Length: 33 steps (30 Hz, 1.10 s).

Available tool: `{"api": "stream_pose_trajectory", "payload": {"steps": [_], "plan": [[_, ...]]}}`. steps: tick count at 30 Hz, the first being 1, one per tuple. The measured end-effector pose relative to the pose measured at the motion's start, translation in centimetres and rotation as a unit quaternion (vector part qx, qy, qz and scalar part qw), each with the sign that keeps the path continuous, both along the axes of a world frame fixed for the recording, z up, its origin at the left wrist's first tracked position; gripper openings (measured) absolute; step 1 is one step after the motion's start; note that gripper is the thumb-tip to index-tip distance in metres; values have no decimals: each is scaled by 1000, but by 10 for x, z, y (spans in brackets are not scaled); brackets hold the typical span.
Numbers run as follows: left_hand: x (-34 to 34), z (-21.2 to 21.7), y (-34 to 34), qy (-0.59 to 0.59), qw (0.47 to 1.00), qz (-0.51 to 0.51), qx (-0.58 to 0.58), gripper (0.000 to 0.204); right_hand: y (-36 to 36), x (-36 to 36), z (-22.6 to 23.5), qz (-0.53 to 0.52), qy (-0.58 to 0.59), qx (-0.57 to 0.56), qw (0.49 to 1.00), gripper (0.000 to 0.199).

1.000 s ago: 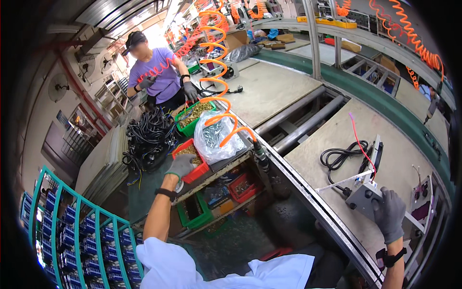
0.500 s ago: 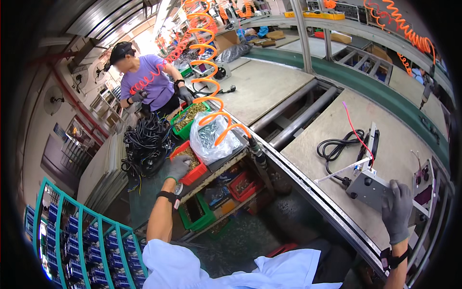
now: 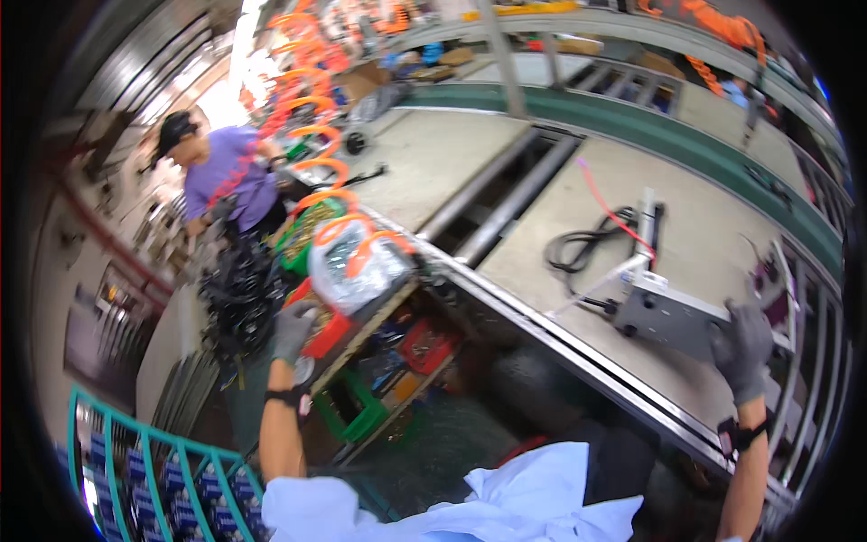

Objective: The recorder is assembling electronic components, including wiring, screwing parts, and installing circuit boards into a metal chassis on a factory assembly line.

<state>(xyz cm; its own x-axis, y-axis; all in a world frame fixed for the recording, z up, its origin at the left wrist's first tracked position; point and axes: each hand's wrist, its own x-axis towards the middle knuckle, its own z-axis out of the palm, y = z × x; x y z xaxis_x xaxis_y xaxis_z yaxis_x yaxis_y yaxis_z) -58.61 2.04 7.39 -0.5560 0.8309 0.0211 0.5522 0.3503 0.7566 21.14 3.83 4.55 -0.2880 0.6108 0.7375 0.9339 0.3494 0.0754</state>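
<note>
Since the earlier frame the view has swung, so the side bench (image 3: 257, 381) and its bins sit further left, while both gloved hands remain at the same things. The left hand (image 3: 291, 332) is at the red bin (image 3: 330, 335) along the side bench's near edge, fingers bent over it; blur means I cannot tell whether they grip anything. A clear plastic bag (image 3: 359, 282) lies beside that bin, at the bench corner, with a green bin (image 3: 293, 262) beyond. Black cables (image 3: 237, 294) are heaped toward the bench's opposite edge. The right hand (image 3: 742, 352) touches the right end of a grey metal box (image 3: 668, 318), its fingers bent; I cannot tell how firmly they hold. That box stands on the pale board (image 3: 524, 248), toward the board's near right corner. A coiled black cord (image 3: 562, 256) lies nearer the board's middle, and a red wire (image 3: 603, 204) rises behind the box.
</note>
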Motion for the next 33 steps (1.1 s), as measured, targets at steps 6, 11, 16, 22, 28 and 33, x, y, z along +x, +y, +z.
{"api": "stream_pose_trajectory", "payload": {"steps": [6,11,16,22,28,33], "plan": [[229,12,-14,-129,944,-304,8,18,-2,3,5,-14,0,-31,999,47],[444,-50,23,-6,773,-623,123,18,-12,4,25,-25,-16,-89,996,55],[576,-102,44,48,709,-686,157,18,-84,24,44,-107,11,-65,992,55],[587,-113,52,-6,722,-680,130,20,-259,120,20,-300,49,-223,926,45],[583,-108,55,-7,738,-666,109,21,-396,202,-10,-620,96,-538,562,56],[584,-106,57,-30,747,-656,101,16,-398,225,-14,-603,345,-587,415,42]]}}
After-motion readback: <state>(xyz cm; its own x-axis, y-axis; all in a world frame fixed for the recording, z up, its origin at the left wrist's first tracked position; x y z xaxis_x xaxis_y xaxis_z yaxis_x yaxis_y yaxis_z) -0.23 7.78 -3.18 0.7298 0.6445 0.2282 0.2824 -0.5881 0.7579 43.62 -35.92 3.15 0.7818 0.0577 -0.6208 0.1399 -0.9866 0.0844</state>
